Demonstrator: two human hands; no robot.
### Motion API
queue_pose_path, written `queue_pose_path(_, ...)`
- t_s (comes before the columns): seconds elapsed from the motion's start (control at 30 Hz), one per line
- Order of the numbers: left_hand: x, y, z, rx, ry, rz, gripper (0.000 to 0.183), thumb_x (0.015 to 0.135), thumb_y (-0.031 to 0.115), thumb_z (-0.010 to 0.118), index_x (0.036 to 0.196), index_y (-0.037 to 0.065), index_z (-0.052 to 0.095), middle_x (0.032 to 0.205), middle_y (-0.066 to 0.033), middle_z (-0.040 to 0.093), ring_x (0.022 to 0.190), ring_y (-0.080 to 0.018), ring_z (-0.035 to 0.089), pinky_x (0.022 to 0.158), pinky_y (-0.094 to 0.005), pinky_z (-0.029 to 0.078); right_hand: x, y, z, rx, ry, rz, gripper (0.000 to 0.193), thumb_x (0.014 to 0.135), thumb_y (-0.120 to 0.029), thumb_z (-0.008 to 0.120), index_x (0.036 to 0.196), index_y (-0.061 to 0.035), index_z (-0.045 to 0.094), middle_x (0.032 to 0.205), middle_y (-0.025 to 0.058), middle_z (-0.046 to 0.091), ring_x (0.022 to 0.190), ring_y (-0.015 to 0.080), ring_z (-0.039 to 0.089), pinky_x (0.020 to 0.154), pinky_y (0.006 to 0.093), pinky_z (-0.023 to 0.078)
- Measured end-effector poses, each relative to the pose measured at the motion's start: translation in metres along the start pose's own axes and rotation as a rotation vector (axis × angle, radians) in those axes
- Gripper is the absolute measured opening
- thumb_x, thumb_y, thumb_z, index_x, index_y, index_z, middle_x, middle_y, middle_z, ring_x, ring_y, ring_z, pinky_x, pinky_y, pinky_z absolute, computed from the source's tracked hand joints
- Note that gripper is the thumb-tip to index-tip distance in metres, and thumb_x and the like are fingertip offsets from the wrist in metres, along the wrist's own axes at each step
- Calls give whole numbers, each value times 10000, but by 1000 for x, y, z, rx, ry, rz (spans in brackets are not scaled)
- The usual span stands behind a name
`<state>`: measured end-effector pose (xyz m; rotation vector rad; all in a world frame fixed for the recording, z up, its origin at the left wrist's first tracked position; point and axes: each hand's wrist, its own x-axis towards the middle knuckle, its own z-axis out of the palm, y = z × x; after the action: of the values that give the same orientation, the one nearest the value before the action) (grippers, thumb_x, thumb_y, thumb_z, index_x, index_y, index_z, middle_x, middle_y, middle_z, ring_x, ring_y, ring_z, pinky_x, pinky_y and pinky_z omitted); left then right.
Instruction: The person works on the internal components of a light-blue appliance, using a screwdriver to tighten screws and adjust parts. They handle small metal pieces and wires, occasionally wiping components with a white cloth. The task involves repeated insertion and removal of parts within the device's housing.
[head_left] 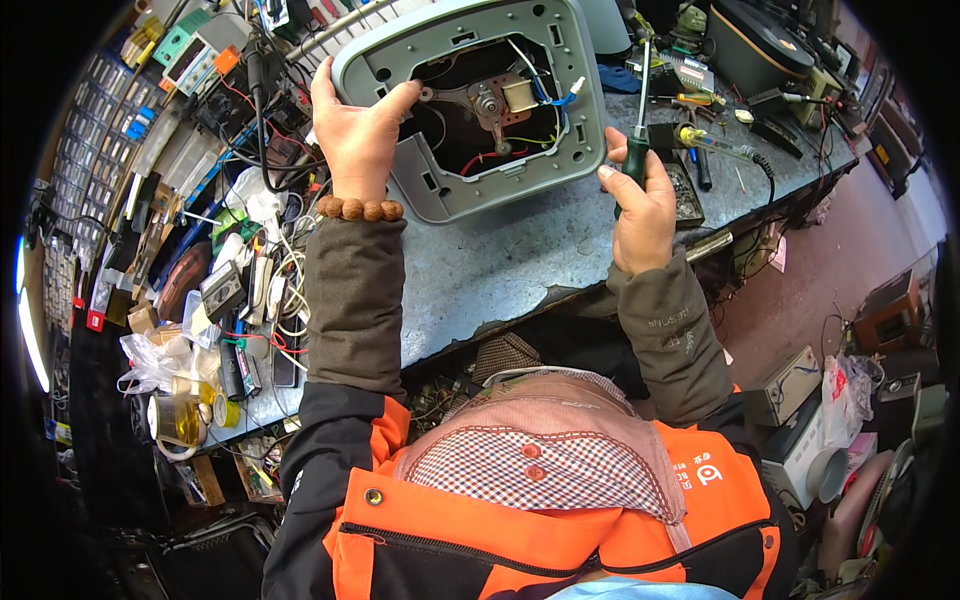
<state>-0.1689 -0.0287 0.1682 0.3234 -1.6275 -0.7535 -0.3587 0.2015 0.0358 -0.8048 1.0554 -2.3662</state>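
Observation:
A grey plastic appliance housing is tilted up over the far middle of the workbench, its inner side toward me. Through its large opening show a small motor with a coil, and red, blue and white wires. My left hand grips the housing's left edge, thumb over the inner side and fingers round the outside. In my right hand is a screwdriver with a dark green handle, its metal shaft pointing up and away. That hand is just off the housing's lower right corner.
Tools, cables and meters crowd the bench's left side, with a roll of yellowish tape near its front. A soldering iron lies at right beside a small parts tray. A black case stands behind. The blue bench top has a chipped front edge.

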Motion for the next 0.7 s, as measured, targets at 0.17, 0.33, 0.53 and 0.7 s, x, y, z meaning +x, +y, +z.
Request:
queue_pose_path(0.17,5,0,2,-24,0,-16,865,766,64,960,1482,-84,499,1216,-150,753,1019,-192,756,897,-314,630,-7,14,-11,-41,57,-5,236,946,20,696,1176,-33,687,1560,246,594,1256,223,620,1100,366,479)
queue_pose_path(0.33,7,0,2,5,-5,-6,887,766,75,953,1501,-93,485,1209,-145,757,1018,-197,756,900,-315,628,-15,20,-21,-32,42,48,215,973,39,665,1179,-24,674,1563,218,600,1234,237,647,1039,380,550)
queue_pose_path(0.53,6,-1,0,85,23,13,921,747,120,956,1511,-99,490,1192,-147,766,1018,-203,757,900,-326,630,-21,13,-17,-28,47,119,233,953,37,676,1178,-19,647,1561,226,597,1231,235,652,1052,388,542)
queue_pose_path(0.7,1,6,2,91,30,1,954,733,136,962,1523,-105,486,1213,-163,759,1035,-212,753,910,-334,630,-27,13,-18,-56,52,128,233,957,37,670,1185,-9,644,1555,229,600,1235,254,663,1015,396,565)
